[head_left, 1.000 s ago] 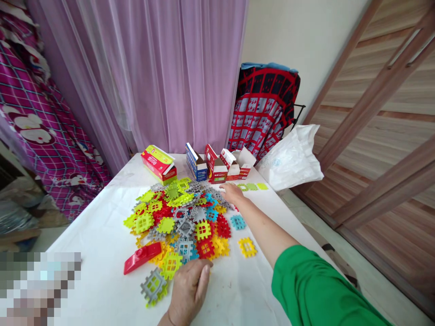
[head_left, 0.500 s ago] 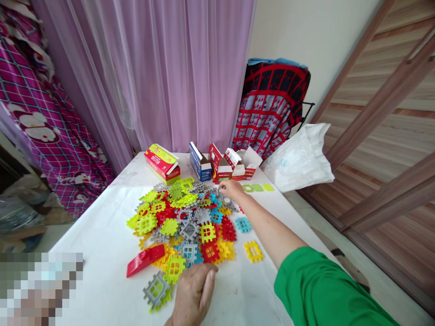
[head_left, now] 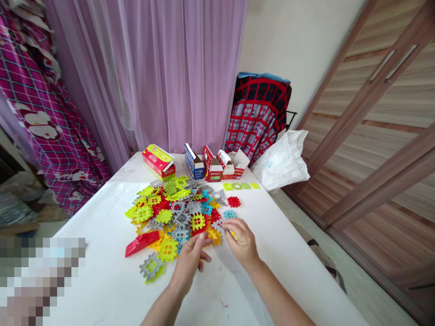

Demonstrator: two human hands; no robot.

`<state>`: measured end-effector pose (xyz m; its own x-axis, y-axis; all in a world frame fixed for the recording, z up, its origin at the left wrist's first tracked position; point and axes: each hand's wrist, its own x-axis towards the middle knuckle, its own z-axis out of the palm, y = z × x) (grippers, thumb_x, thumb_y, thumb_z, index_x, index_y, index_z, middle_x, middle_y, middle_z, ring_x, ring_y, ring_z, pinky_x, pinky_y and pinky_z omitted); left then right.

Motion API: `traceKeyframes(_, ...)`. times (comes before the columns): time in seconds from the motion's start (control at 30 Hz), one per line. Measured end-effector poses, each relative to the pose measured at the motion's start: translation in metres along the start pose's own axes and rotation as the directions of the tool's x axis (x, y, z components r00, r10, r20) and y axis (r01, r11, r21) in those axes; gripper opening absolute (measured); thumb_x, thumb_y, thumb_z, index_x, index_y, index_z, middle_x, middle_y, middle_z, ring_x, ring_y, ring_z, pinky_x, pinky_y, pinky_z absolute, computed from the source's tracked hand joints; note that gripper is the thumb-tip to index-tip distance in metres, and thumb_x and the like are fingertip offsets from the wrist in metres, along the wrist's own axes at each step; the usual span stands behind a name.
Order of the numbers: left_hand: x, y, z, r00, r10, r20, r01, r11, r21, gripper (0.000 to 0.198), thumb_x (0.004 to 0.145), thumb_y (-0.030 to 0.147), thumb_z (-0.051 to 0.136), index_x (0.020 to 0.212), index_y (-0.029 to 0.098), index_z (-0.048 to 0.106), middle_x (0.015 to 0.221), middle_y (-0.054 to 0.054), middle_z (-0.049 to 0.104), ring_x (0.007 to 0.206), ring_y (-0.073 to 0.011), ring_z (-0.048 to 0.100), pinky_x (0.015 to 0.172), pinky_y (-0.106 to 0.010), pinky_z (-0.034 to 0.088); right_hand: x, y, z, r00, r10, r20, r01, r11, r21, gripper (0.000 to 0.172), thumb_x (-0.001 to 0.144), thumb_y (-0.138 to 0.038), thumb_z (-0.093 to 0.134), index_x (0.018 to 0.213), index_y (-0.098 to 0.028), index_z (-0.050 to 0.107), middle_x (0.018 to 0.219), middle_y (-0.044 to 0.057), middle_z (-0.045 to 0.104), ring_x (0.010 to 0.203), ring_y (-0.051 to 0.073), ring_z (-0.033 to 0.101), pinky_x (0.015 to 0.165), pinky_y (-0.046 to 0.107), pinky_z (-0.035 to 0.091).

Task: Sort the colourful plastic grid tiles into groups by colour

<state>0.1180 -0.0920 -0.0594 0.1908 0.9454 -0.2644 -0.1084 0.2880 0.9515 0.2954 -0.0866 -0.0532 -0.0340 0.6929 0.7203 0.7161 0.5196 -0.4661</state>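
the right hand (head_left: 244, 243) pinches a grey notched tile (head_left: 218, 225) in its fingers, the tile jutting left of their tips; a blue notched tile (head_left: 229, 214) lies just beyond them. the left hand (head_left: 189, 260) has its fingers parted, the tile heap (head_left: 164, 216) just past them.

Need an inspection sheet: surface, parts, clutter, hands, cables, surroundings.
Surface: white table, small marks near the hands.
Job's things: mixed-colour plastic pile; red piece, blue piece and row of green pieces apart, right of it.
Clutter: cartons behind the pile; white bag at the right edge.
Hands: left hand half-open by the pile; right hand pinching a grey piece.
Cables: nothing seen.
Surroundings: purple curtain behind, wooden doors right.
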Motion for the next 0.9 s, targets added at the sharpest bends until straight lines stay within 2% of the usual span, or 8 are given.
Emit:
traceKeyframes(0.1, -0.004, 0.004, 0.006, 0.997, -0.068, 0.034, 0.07, 0.996, -0.063, 0.053, 0.07, 0.061, 0.063, 0.096, 0.015, 0.065, 0.091, -0.008, 0.071, 0.045, -0.0064, 0.055, 0.034, -0.016, 0.03, -0.028, -0.015, 0.007, 0.997, -0.069, -0.029, 0.068, 0.998, -0.014, 0.027, 0.085, -0.01, 0.049, 0.093, -0.027, 0.068, 0.092, 0.005, 0.067, 0.091, 0.02, 0.063, 0.082, 0.038, 0.055)
traceKeyframes(0.2, -0.007, -0.002, 0.009, 0.999, -0.051, 0.001, 0.051, 0.995, -0.09, 0.046, 0.061, 0.055, 0.072, 0.085, 0.017, 0.062, 0.073, 0.002, 0.063, 0.041, -0.0043, 0.05, 0.032, -0.015, 0.026, -0.043, -0.023, 0.011, 0.992, -0.123, -0.004, 0.123, 0.992, -0.008, 0.029, 0.085, -0.007, 0.049, 0.098, -0.027, 0.066, 0.094, 0.005, 0.066, 0.091, 0.019, 0.062, 0.082, 0.037, 0.055)
traceKeyframes(0.3, -0.007, -0.01, 0.01, 1.0, -0.023, -0.017, 0.021, 0.994, -0.103, 0.043, 0.06, 0.052, 0.073, 0.081, 0.018, 0.058, 0.063, 0.007, 0.056, 0.038, -0.0037, 0.047, 0.031, -0.014, 0.025, -0.051, -0.026, 0.007, 0.989, -0.136, 0.058, 0.136, 0.991, -0.006, 0.027, 0.083, -0.008, 0.053, 0.1, -0.026, 0.065, 0.101, 0.006, 0.065, 0.097, 0.02, 0.061, 0.086, 0.039, 0.054)
traceKeyframes(0.37, -0.008, -0.016, 0.011, 1.0, -0.006, -0.006, 0.006, 0.997, -0.077, 0.044, 0.061, 0.053, 0.071, 0.084, 0.018, 0.057, 0.06, 0.008, 0.055, 0.036, -0.0038, 0.045, 0.03, -0.014, 0.024, -0.054, -0.024, 0.0, 0.99, -0.111, 0.091, 0.114, 0.993, -0.022, 0.029, 0.08, -0.013, 0.059, 0.106, -0.026, 0.064, 0.11, 0.008, 0.064, 0.105, 0.023, 0.059, 0.092, 0.043, 0.052)
traceKeyframes(0.5, -0.01, -0.026, 0.012, 0.999, 0.029, 0.04, -0.031, 0.999, 0.043, 0.045, 0.064, 0.053, 0.067, 0.091, 0.018, 0.058, 0.054, 0.009, 0.054, 0.032, -0.0049, 0.043, 0.028, -0.016, 0.025, -0.063, -0.017, -0.015, 0.985, -0.063, 0.162, 0.075, 0.995, -0.066, 0.047, 0.078, -0.018, 0.065, 0.124, -0.027, 0.057, 0.123, 0.009, 0.061, 0.114, 0.026, 0.056, 0.099, 0.047, 0.049)
traceKeyframes(0.67, -0.009, -0.036, 0.013, 0.997, 0.052, 0.063, -0.059, 0.99, 0.13, 0.047, 0.064, 0.053, 0.067, 0.093, 0.017, 0.061, 0.048, 0.01, 0.052, 0.03, -0.0052, 0.04, 0.029, -0.017, 0.023, -0.068, -0.011, -0.023, 0.959, -0.058, 0.277, 0.075, 0.996, -0.053, 0.053, 0.078, -0.019, 0.067, 0.128, -0.027, 0.055, 0.122, 0.008, 0.063, 0.112, 0.024, 0.058, 0.097, 0.044, 0.05)
traceKeyframes(0.83, -0.006, -0.039, 0.013, 0.992, 0.076, 0.102, -0.089, 0.987, 0.136, 0.042, 0.064, 0.054, 0.068, 0.086, 0.018, 0.064, 0.045, 0.009, 0.051, 0.032, -0.005, 0.04, 0.032, -0.017, 0.023, -0.071, -0.012, -0.023, 0.945, -0.028, 0.325, 0.048, 0.997, -0.053, 0.055, 0.076, -0.021, 0.068, 0.129, -0.026, 0.054, 0.12, 0.008, 0.063, 0.11, 0.024, 0.059, 0.096, 0.041, 0.051)
traceKeyframes(0.9, -0.008, -0.037, 0.014, 0.992, 0.067, 0.104, -0.083, 0.984, 0.16, 0.044, 0.066, 0.055, 0.067, 0.09, 0.018, 0.065, 0.048, 0.008, 0.053, 0.033, -0.0057, 0.042, 0.032, -0.017, 0.024, -0.073, -0.009, -0.022, 0.945, -0.016, 0.327, 0.035, 0.998, -0.051, 0.055, 0.075, -0.02, 0.069, 0.127, -0.026, 0.054, 0.119, 0.007, 0.063, 0.11, 0.024, 0.059, 0.096, 0.04, 0.051)
